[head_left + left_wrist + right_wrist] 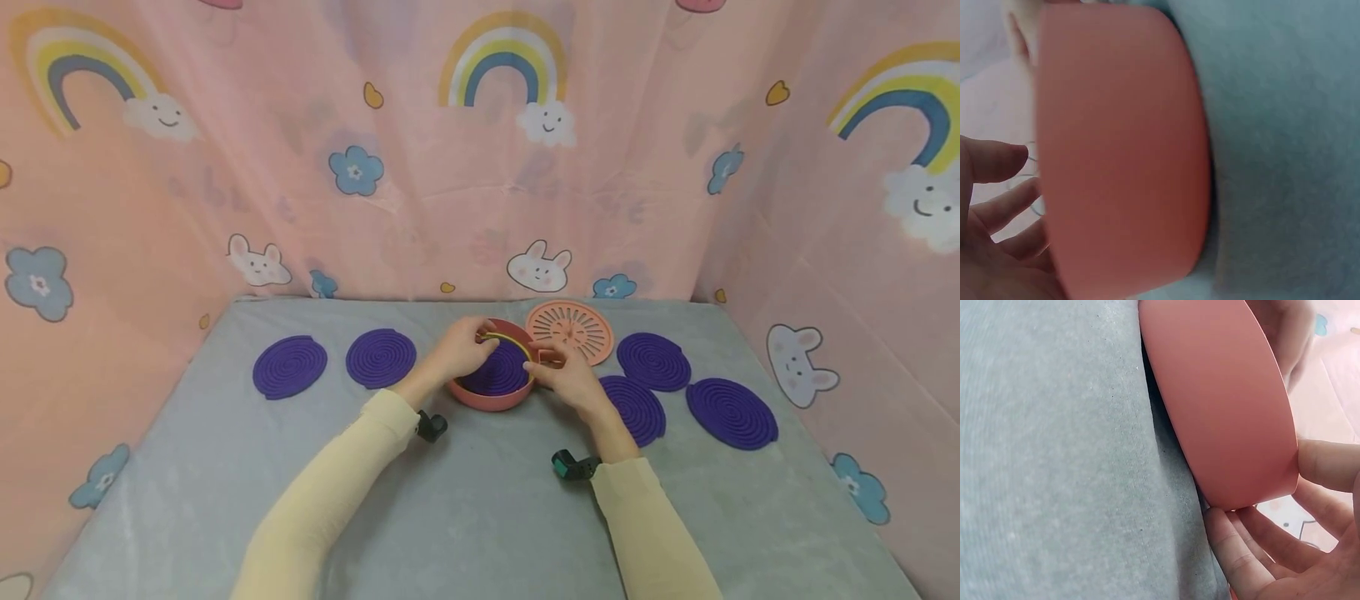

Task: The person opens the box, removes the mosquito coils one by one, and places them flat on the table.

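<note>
A round reddish-pink holder (491, 403), like a shallow bowl, stands at the middle back of the table. Inside it lies a purple spiral-grooved coaster (495, 371), with a thin yellow edge showing along its far and right sides. My left hand (467, 346) reaches over the holder's left side, thumb and fingers at the yellow edge; whether they pinch it is unclear. My right hand (570, 379) holds the right side, its thumb at the rim and its fingers against the outer wall. In the right wrist view, those fingers (1260, 544) touch the pink wall.
Two purple coasters (290, 367) lie to the left. On the right are three more (654, 362), and behind the right hand rests an orange-pink slotted disc (573, 327). A patterned pink curtain (450, 192) hangs behind the grey cloth-covered table (480, 508).
</note>
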{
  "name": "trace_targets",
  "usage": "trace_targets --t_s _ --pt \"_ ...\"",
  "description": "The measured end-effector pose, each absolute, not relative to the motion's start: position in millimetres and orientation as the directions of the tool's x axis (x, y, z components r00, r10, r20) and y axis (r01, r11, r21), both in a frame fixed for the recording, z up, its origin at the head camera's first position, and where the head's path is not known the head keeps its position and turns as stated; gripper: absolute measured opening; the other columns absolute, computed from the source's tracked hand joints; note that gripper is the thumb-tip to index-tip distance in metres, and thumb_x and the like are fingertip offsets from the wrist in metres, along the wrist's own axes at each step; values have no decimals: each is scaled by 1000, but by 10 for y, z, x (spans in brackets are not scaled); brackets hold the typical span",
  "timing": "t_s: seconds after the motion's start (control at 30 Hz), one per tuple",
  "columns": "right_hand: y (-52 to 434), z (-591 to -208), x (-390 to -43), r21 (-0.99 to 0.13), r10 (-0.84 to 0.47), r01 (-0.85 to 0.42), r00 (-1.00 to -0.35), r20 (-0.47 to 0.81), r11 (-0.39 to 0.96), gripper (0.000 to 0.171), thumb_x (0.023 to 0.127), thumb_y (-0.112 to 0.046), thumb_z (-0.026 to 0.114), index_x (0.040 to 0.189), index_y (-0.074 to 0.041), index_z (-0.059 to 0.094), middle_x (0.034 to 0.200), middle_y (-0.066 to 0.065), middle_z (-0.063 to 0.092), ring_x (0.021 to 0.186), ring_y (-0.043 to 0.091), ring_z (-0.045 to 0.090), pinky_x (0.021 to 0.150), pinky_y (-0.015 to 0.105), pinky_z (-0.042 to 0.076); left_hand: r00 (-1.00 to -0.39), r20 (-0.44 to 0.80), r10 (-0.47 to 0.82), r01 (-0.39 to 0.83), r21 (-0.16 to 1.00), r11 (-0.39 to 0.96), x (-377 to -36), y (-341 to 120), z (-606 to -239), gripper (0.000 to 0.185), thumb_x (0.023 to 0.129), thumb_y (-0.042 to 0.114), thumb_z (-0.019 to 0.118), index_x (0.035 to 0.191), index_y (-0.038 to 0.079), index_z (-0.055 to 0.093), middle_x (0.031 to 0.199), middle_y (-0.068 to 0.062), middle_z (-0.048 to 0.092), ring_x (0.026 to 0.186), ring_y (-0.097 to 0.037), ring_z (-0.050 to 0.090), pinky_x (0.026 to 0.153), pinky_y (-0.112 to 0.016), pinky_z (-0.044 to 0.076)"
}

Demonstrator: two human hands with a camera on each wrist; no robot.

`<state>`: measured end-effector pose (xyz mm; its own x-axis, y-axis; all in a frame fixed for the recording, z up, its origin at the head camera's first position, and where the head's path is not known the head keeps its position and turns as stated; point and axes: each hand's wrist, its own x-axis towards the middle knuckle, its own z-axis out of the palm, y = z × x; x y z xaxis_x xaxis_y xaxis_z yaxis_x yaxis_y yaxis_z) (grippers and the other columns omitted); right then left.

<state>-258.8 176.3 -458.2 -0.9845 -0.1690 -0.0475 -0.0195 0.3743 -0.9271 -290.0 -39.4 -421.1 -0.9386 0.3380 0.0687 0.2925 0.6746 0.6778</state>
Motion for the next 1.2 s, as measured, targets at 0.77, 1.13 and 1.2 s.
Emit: trace_targets --t_s 0.77,1.13,1.2 --pt "1748 -4580 -2585 -931 -156 -17 -987 -44 365 43 87 -28 70 127 -17 57 132 15 49 121 34 50 99 50 43 -951 -14 310 244 584 774 -3046 -254 -4349 38 89 22 67 122 7 59 120 -11 60 113 -26 55 95 -43 46" --pt "1753 -4559 -2566 -930 -165 -33 -986 -30 367 44 89 -26 69 129 -14 56 132 17 49 120 36 49 97 50 44 -940 -47 339 267 517 813 -3026 -251 -4341 40 90 23 65 125 7 56 120 -10 60 111 -25 56 95 -42 46" --pt "1752 -4561 -2568 -931 -163 -31 -986 -31 363 44 88 -26 69 129 -14 57 131 17 49 119 36 49 97 50 44 -938 -44 343 272 520 809 -3025 -251 -4338 40 90 22 65 125 6 56 119 -11 61 111 -25 56 95 -41 46"
